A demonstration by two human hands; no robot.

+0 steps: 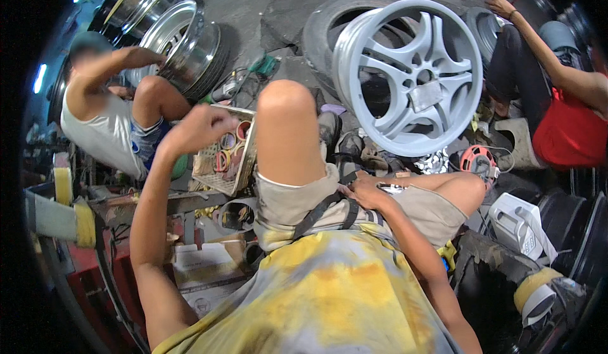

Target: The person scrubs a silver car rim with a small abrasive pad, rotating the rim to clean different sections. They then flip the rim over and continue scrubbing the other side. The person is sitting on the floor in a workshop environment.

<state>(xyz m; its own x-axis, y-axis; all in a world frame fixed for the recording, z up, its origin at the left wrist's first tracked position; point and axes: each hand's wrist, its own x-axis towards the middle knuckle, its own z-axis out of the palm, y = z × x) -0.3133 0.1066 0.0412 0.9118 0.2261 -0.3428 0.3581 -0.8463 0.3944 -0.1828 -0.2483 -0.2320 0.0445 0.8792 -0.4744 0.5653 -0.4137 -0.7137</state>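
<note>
My left hand (201, 129) is raised beside the near-left rim of a light plastic basket (246, 152), fingers loosely bent and apart, with nothing visible in them. Rolls of tape (242, 130) and other small items lie inside that basket. In my lap, my right hand (366, 193) is closed around a small dark thing that I cannot make out. Just right of it, a small shiny metal item (391, 188) lies by my thigh. Ahead to the right, a grey five-spoke alloy wheel (387, 121) leans against a tyre (322, 32); a pale square sheet (426, 96) rests on its hub.
A person in a white top (104, 129) crouches at left beside polished rims (190, 56). Another in red (570, 129) sits at right. A green-bodied power tool (263, 67), an orange-red reel (478, 161), a white device (516, 224) and a metal frame (60, 221) surround me.
</note>
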